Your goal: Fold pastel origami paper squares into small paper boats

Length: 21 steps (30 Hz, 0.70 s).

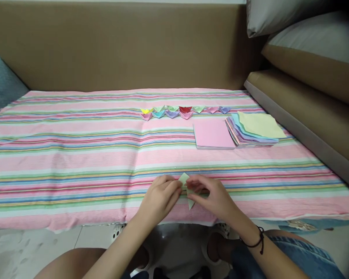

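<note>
Between my hands, close to the front edge of the striped cloth, is a small piece of pale green folded paper. One pointed corner of it sticks up at the top and another points down below. My left hand pinches its left side, fingers pressed together. From the right, my right hand holds the paper with curled fingers and thumb. The folds under my fingertips are partly hidden.
Behind my hands stand small folded paper boats in several colours, in two rows. A pink paper stack and a fanned multicolour stack lie to the right. Cushions are piled at the right, against the brown backrest.
</note>
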Tool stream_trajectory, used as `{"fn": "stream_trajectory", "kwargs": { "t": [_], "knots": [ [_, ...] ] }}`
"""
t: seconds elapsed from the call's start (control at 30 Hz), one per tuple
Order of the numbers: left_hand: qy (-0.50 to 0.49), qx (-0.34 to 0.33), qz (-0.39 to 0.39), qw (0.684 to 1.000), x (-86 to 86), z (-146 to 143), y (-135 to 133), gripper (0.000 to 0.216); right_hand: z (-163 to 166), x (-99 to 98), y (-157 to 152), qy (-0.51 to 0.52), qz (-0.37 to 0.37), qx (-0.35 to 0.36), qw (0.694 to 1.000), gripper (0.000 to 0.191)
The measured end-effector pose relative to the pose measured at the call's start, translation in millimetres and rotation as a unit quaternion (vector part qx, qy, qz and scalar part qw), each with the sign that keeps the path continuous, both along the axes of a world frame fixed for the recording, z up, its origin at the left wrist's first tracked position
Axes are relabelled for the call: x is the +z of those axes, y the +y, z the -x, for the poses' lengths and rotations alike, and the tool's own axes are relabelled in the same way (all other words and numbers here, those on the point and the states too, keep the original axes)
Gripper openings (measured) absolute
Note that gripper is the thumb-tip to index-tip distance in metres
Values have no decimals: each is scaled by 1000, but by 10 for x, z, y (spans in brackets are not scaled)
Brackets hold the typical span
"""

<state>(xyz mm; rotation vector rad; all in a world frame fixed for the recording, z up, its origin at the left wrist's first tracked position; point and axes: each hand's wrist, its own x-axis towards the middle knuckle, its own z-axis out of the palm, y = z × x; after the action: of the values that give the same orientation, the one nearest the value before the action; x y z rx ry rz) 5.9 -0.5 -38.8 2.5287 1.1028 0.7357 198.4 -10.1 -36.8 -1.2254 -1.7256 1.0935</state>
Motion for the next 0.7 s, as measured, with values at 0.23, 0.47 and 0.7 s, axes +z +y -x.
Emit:
{"fn": "stream_trajectory", "kwargs": {
  "t": [0.23,0.47,0.7],
  "knots": [
    [-65,92,64,992,-75,-74,10,10,131,-70,104,35,29,-90,995,18],
    [-146,180,139,963,-98,-38,-34,20,163,-95,128,19,49,-139,989,19],
    [-136,234,152,951,-54,-31,-67,22,202,-74,130,-26,31,-162,986,18]
  ]
}}
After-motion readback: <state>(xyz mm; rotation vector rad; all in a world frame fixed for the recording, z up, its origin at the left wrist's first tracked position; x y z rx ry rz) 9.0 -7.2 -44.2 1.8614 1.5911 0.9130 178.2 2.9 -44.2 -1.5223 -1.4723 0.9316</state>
